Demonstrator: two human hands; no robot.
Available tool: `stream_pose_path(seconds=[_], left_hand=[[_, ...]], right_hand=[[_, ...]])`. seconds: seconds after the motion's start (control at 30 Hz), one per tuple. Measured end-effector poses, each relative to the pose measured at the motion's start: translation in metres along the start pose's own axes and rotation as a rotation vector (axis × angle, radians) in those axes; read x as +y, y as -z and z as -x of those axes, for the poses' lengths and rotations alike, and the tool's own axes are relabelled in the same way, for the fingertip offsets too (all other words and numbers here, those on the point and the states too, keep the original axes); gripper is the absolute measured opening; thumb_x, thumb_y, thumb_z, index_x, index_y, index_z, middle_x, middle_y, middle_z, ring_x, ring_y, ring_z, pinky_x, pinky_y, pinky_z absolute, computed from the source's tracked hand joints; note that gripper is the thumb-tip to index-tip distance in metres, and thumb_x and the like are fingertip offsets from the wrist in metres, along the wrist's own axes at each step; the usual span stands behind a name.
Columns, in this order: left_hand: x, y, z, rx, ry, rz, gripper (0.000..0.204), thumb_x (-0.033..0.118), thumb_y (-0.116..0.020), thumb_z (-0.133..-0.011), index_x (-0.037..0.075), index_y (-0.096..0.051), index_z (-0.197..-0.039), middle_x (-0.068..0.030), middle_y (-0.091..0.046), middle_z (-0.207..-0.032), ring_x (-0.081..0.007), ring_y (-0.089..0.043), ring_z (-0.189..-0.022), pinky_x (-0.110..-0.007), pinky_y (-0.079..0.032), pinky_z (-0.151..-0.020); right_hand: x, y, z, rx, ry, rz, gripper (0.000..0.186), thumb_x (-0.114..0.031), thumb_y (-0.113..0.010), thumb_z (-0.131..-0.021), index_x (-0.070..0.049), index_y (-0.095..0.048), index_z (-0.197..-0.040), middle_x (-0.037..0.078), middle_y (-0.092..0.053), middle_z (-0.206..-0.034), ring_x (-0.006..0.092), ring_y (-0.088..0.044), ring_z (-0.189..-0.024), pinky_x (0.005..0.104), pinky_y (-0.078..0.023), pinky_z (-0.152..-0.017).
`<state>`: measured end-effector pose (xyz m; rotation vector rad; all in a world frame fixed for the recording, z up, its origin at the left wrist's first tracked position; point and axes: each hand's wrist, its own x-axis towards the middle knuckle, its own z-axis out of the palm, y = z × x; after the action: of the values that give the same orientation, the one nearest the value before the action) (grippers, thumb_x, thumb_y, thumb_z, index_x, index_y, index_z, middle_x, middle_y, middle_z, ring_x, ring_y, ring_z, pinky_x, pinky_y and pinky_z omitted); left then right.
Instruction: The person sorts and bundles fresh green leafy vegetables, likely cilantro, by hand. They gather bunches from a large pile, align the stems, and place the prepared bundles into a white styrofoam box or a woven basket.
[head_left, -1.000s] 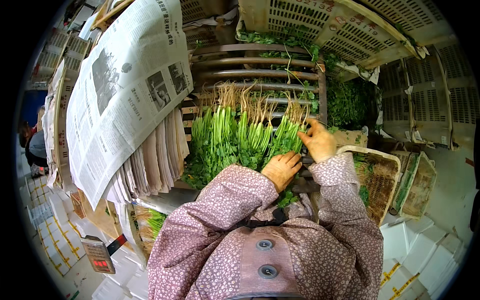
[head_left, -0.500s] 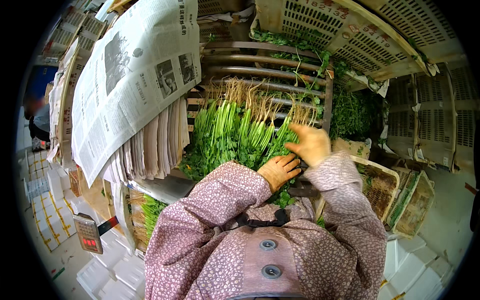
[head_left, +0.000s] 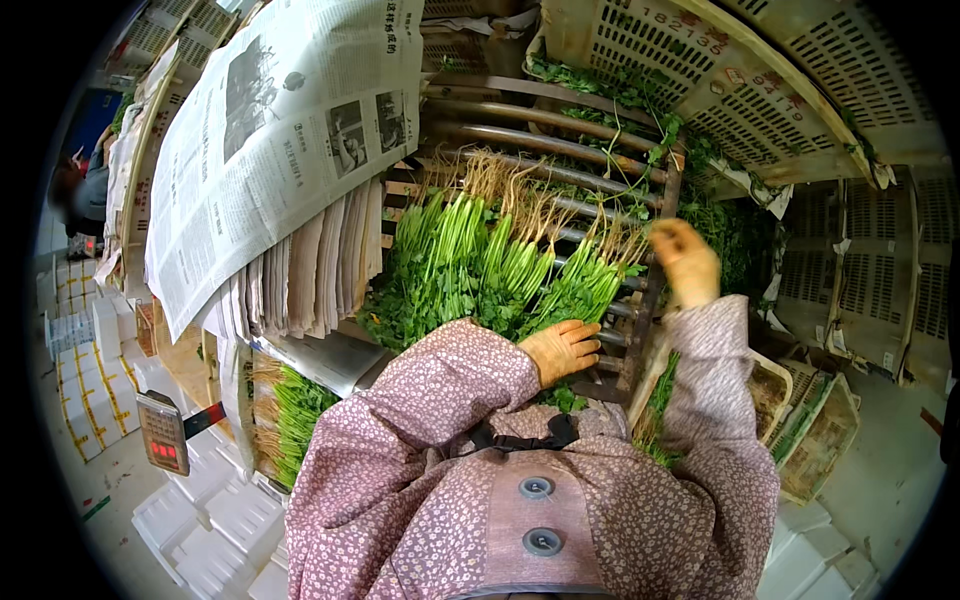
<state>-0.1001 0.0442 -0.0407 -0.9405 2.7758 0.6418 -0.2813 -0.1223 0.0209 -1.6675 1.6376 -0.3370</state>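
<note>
Greens lie already lined up on the rack but loose, our left hand slightly spread-fingered at their leaves, our right hand's fingers too blurred to tell.

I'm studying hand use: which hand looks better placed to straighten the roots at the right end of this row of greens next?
Probably the right hand: though blurred, it is close beside those roots. The left hand lies lower, at the leafy ends, farther from them.

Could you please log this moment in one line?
left hand: on rooted leafy greens | right hand: blurred, beside roots | greens: on slatted rack | newspaper stack: left of greens
</note>
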Motion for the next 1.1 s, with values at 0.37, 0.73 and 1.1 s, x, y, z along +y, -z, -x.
stream_pose_path(seconds=[0.37, 0.73, 1.1], left_hand=[[-0.025, 0.037, 0.004, 0.704, 0.190, 0.430, 0.035, 0.002, -0.063, -0.076, 0.006, -0.061, -0.111, -0.0128, -0.063, -0.113, -0.0258, -0.060, -0.107, -0.035, -0.053, -0.086], [-0.051, 0.029, 0.000, 0.501, 0.766, 0.680, 0.028, 0.015, -0.069, -0.083, 0.009, -0.065, -0.110, -0.0080, -0.064, -0.096, -0.0198, -0.063, -0.083, -0.031, -0.051, -0.078], [-0.031, 0.047, 0.023, 0.675, 0.837, 1.082, 0.024, 0.011, -0.070, -0.082, 0.003, -0.066, -0.104, -0.0069, -0.060, -0.091, -0.0175, -0.060, -0.085, -0.030, -0.049, -0.074]], right_hand=[[0.028, -0.061, 0.039, 0.155, 0.383, 0.067, 0.014, -0.020, -0.064, -0.085, -0.010, -0.066, -0.093, 0.012, -0.067, -0.085, 0.0286, -0.066, -0.073, 0.0381, -0.052, -0.066], [-0.003, -0.021, 0.097, -1.211, -0.027, -0.854, 0.018, -0.020, -0.064, -0.088, -0.006, -0.063, -0.099, 0.005, -0.066, -0.085, 0.0146, -0.063, -0.066, 0.0234, -0.052, -0.054], [-0.013, -0.056, 0.063, -0.240, 0.020, -0.580, 0.049, -0.016, -0.058, -0.089, -0.009, -0.046, -0.136, 0.008, -0.056, -0.110, 0.0124, -0.054, -0.076, 0.0259, -0.048, -0.071]])
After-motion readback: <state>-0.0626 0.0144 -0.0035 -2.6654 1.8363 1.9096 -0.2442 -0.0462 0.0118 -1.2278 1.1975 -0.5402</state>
